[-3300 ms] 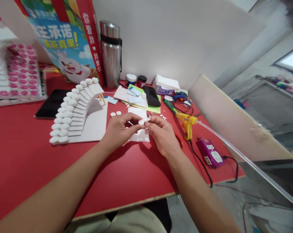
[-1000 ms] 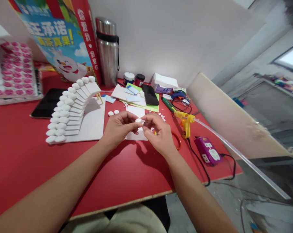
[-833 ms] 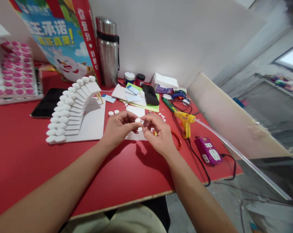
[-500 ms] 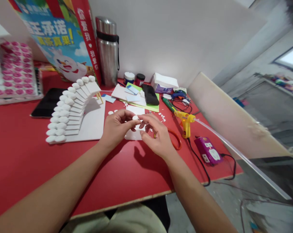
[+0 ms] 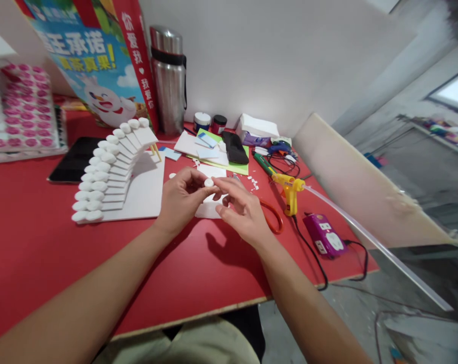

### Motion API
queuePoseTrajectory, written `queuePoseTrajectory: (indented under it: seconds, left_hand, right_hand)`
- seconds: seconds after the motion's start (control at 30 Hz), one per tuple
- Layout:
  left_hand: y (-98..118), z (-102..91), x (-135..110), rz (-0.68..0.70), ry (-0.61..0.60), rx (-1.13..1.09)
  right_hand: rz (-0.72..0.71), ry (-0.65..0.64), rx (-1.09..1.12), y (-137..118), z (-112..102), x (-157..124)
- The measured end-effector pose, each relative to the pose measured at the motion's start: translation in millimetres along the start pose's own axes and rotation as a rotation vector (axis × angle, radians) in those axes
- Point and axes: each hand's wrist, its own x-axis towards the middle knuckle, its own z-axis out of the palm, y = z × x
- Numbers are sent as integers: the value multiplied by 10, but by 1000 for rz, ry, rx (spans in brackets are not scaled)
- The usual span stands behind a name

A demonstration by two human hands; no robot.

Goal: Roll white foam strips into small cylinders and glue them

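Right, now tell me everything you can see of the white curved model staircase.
The white curved model staircase looks made of foam board or stiff card. Its flat treads fan upward, away from the person, to a wider top landing propped on thin yellow sticks. White oval pads line its outer edge, paired lower down. It stands upright on a flat white board on the red table. The left hand is beside that board; whether they touch is unclear.

Lighting OK, soft shadows on red table (image 5: 198, 288); far R side stretched + blurry, details prob. unreliable.
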Motion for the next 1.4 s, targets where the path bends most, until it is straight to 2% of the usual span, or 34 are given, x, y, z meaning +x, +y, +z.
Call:
queuePoseTrajectory:
  seconds: [0.3, 0.53, 0.83, 1.0, 1.13, 1.23, 1.33, 1.4]
  left_hand:
    - [-9, -32, -9, 94, -3, 103]
    - [-9, -41, -5, 204, -12, 179]
    - [-34, -43, 33, 160, 15, 128]
    - [-46, -51, 56, -2, -65, -51]
    - [-50, -44, 106, -238, -151, -343]
    - [-44, -25, 126, -419, -211, -566]
    - [-36, -13, 116, -513, -261, -710]
    - [-36, -13, 101, -555, -297, -769]
  right_hand:
    - [-16, -20, 7, 31, -32, -9]
    - [-40, 37, -72, 17, -35, -16]
    - [-54, 58, -80, -19, -45, -15]
    - [-4, 50, 7, 2, -99, -17]
    - [55, 26, 208, 50, -125, -19]
    - [102, 61, 339, 92, -125, -20]
    - [77, 104, 322, 137, -124, -25]
    - [47, 76, 187, 152, -125, -28]
